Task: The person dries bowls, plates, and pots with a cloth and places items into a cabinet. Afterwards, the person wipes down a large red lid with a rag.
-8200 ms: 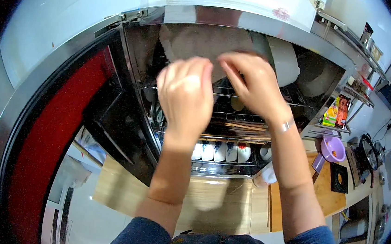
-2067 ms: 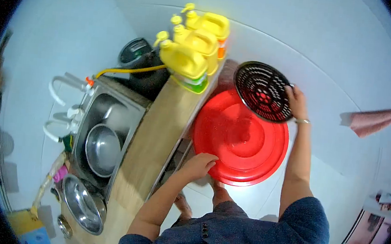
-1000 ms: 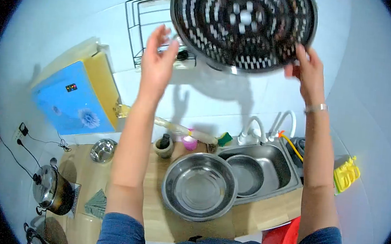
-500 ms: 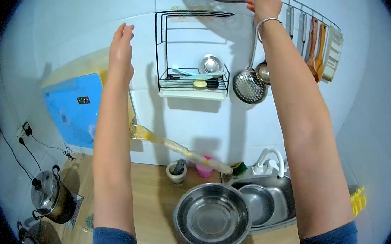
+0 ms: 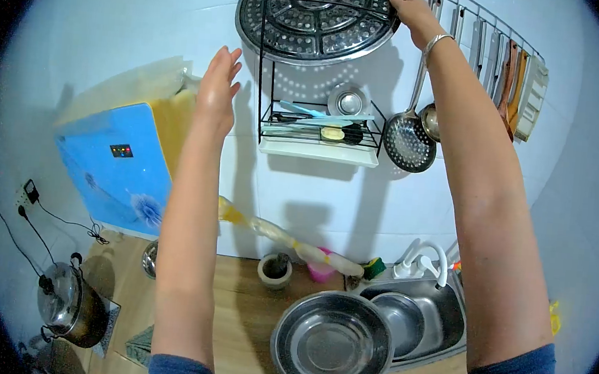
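Observation:
A round perforated metal steamer rack stands upright in the upper part of the black wire wall rack, behind its top wire. My right hand, with a bracelet at the wrist, pinches the steamer rack's right edge. My left hand is raised just below and left of the disc, apart from it, with its fingers spread and nothing in them. On the lower shelf of the wall rack are a small round metal lid and some light blue utensils.
Ladles, a skimmer and knives hang from a wall rail at right. Below are a large steel basin, a sink, a mortar and a pink cup. A blue box and a pot stand at left.
The view has tilted upward, so more of the steamer rack shows. The left hand has moved right toward the wall rack, and its fingers have spread. The right hand stays at the disc's edge.

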Motion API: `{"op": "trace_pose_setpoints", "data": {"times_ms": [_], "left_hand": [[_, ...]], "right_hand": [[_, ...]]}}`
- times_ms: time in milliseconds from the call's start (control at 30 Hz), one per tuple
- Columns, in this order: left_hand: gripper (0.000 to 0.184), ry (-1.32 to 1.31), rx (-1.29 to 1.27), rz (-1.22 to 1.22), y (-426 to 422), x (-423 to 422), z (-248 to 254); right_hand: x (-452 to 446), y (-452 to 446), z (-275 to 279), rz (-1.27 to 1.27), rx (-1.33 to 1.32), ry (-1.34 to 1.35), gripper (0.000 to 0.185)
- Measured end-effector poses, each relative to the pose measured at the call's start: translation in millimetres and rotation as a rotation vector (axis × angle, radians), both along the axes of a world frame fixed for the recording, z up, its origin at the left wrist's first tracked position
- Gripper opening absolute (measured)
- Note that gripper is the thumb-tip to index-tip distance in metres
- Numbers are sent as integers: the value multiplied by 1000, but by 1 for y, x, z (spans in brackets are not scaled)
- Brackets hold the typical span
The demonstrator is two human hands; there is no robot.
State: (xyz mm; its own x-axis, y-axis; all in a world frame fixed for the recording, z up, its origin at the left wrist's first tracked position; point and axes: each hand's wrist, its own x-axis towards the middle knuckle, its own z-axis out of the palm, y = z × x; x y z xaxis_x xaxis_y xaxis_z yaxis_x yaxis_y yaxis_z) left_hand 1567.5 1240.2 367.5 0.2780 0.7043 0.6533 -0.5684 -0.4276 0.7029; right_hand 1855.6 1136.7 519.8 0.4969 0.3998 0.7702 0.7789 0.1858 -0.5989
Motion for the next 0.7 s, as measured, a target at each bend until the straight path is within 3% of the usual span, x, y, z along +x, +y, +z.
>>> {"op": "trace_pose_setpoints", "data": {"times_ms": [133,167,200,233,267,300,333,367,400,433,467,567,667,700], "left_hand": [[70,-13,14,-49,-6,5,-7],[68,-10,45,-29,-9,3,-10],[67,-2,62,-5,-12,-1,-18],[58,-45,91,39,-14,-5,-29],[58,-22,31,59,-24,-16,-45],[54,-39,62,107,-36,-29,-58],[49,-49,99,156,-45,-42,-74],[44,-123,98,192,-52,-55,-96],[44,-87,37,209,-61,-68,-123],[43,-12,-14,281,-72,-84,-148],[41,58,-50,349,-83,-99,-168],[28,310,-163,448,-97,-137,-265],[23,871,-164,670,-120,-168,-377],[24,1038,-175,695,-125,-183,-413]], "right_hand": [[15,1,-7,131,33,-110,40],[23,-3,-2,68,-112,-68,40],[17,-10,-4,-132,-81,-178,39],[16,-10,-15,-386,99,-540,34],[-3,-26,-29,-421,229,-427,34],[-19,-44,-41,-248,291,-439,31],[-57,-69,-64,-296,315,-469,27],[-60,-77,-83,-46,349,-380,26],[-80,-93,-115,34,320,-405,30],[-100,-114,-146,114,300,-428,35],[-107,-126,-177,158,177,-256,30],[-163,-160,-276,188,-160,-481,12],[-192,-179,-359,344,-513,-324,9],[-203,-181,-374,435,-495,-339,8]]}}
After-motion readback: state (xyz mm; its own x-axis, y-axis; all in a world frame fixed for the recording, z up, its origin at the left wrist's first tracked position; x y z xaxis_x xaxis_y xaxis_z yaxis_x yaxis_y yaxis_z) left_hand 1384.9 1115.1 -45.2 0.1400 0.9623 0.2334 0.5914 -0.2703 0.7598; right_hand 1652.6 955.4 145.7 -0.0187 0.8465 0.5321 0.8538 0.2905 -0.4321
